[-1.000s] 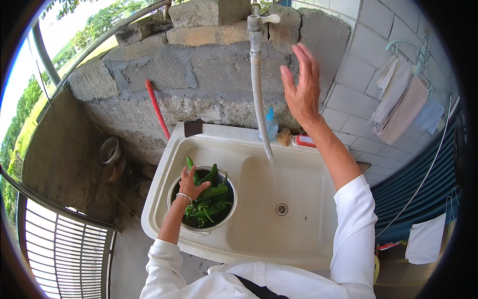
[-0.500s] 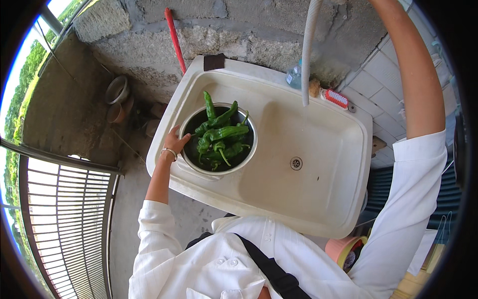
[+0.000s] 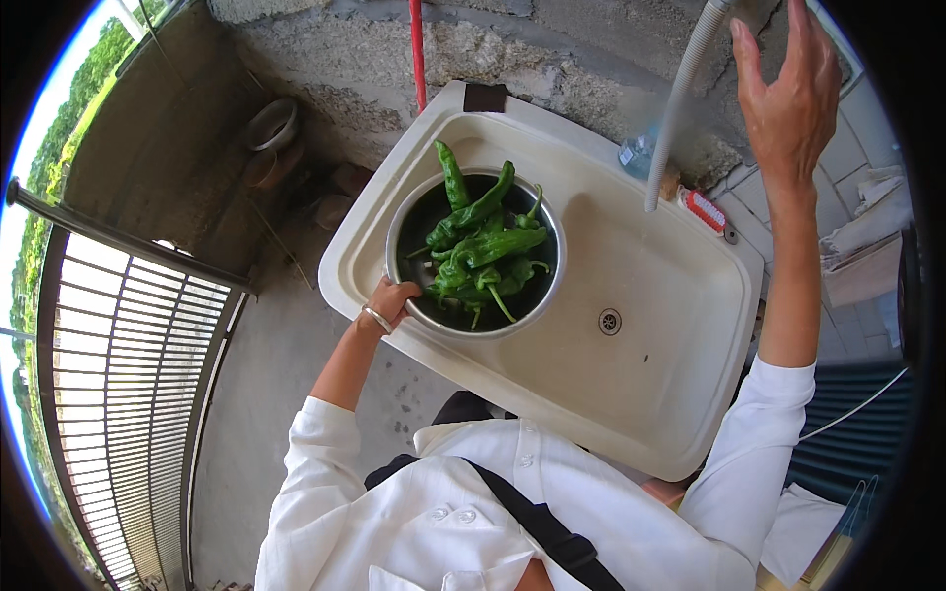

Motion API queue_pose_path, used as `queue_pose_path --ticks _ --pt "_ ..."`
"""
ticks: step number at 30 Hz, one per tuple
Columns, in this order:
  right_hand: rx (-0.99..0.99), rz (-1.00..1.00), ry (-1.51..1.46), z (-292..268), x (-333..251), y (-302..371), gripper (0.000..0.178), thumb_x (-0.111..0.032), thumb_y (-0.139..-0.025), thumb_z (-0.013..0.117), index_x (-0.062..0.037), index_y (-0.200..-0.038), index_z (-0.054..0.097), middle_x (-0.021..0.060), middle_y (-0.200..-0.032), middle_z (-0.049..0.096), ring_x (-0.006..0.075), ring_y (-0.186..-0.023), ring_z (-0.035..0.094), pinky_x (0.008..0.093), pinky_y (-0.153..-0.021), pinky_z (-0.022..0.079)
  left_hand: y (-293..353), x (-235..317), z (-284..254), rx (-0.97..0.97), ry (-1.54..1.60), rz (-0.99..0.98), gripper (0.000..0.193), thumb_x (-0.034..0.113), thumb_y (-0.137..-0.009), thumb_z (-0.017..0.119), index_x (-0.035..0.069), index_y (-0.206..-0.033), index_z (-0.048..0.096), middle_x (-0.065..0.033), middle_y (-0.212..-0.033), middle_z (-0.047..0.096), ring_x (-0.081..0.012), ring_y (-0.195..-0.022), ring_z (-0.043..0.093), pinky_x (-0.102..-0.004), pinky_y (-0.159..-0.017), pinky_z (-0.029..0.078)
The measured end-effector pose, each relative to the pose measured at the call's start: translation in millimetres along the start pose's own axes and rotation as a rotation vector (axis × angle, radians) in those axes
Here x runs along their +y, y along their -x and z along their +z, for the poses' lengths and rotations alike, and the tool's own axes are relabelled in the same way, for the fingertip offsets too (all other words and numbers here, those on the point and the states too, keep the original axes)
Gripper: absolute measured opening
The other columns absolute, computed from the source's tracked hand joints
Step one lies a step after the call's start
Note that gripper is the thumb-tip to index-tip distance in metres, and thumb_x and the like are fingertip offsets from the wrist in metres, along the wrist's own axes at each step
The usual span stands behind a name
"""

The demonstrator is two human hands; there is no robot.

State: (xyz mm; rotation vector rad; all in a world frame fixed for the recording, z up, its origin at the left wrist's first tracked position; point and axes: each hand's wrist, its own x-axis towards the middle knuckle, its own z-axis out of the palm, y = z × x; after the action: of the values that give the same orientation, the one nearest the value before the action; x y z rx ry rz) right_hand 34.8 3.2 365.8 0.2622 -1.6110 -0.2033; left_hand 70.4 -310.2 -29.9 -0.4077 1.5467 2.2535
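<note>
A metal bowl (image 3: 557, 281) full of long green peppers (image 3: 493, 246) is at the left side of the pale sink (image 3: 670, 266). My left hand (image 3: 391, 298) is closed on the bowl's near-left rim, thumb over the edge. High at the right, my right hand (image 3: 791, 108) is raised with thumb and fingers apart and nothing in it. Its nearest neighbour is the grey corrugated hose (image 3: 680, 94), whose lower end hangs over the sink's far edge. Whether the bowl's base touches the sink is hidden.
A clear bottle (image 3: 638, 153) and a red-and-white scrub brush (image 3: 704, 211) stand along the sink's far-right rim. The drain (image 3: 610, 321) lies in the basin. Behind rises a rough stone wall (image 3: 552, 64) with a red pipe (image 3: 418, 54). A barred railing (image 3: 128, 374) runs at left.
My right hand has come down into view from the top right. My left hand has tightened on the rim, and the bowl looks larger and slightly farther right.
</note>
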Motion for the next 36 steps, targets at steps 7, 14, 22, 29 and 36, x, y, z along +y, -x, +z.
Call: queue_pose_path --ticks 7,14,22,29,36 --pt "-0.399 -0.308 -0.88 -66 -68 105 0.043 -0.011 -0.077 0.061 -0.0123 -0.119 0.056 0.0091 -0.116 0.058 0.0254 -0.107 0.054 0.0399 -0.09 0.044 104 -16 17 0.009 0.112 0.148 0.013 -0.006 -0.073 0.059 -0.003 -0.085 0.063 -0.0068 -0.073 0.064 -0.0157 -0.06 0.062 -0.0273 -0.054 0.051" --pt "-0.47 -1.195 -1.0 -112 -206 174 0.029 -0.01 -0.079 0.058 -0.0174 -0.106 0.065 0.0004 -0.12 0.055 0.0177 -0.118 0.046 0.0366 -0.106 0.03 274 -97 39 0.465 0.044 -0.026 0.024 -0.001 -0.07 0.06 -0.004 -0.094 0.064 -0.0085 -0.083 0.067 -0.0154 -0.067 0.063 -0.0262 -0.06 0.05" --pt "-0.189 -1.561 -0.992 -223 -336 156 0.008 -0.01 -0.07 0.063 -0.0115 -0.078 0.062 0.0019 -0.09 0.051 0.0166 -0.1 0.047 0.0312 -0.098 0.032 399 -242 9 0.65 0.498 0.246 0.031 -0.004 -0.068 0.059 -0.005 -0.099 0.062 -0.0106 -0.085 0.066 -0.0179 -0.073 0.064 -0.0307 -0.065 0.053" --pt "0.099 -1.502 -1.333 -358 -432 132 0.024 -0.01 -0.067 0.062 -0.0084 -0.091 0.06 0.0042 -0.088 0.048 0.0189 -0.094 0.047 0.0315 -0.087 0.036 487 -322 -8 1.012 0.639 0.399 0.028 -0.003 -0.069 0.059 -0.005 -0.097 0.061 -0.0072 -0.079 0.064 -0.0148 -0.069 0.062 -0.0279 -0.06 0.051" --pt "0.183 -1.505 -1.763 -518 -544 171 0.029 -0.008 -0.069 0.062 -0.013 -0.098 0.06 0.0044 -0.089 0.047 0.0208 -0.089 0.048 0.034 -0.077 0.036 611 -389 -8 1.407 0.958 0.569 0.025 0.0 -0.069 0.059 -0.003 -0.093 0.062 -0.0055 -0.073 0.062 -0.0144 -0.061 0.059 -0.027 -0.054 0.048"
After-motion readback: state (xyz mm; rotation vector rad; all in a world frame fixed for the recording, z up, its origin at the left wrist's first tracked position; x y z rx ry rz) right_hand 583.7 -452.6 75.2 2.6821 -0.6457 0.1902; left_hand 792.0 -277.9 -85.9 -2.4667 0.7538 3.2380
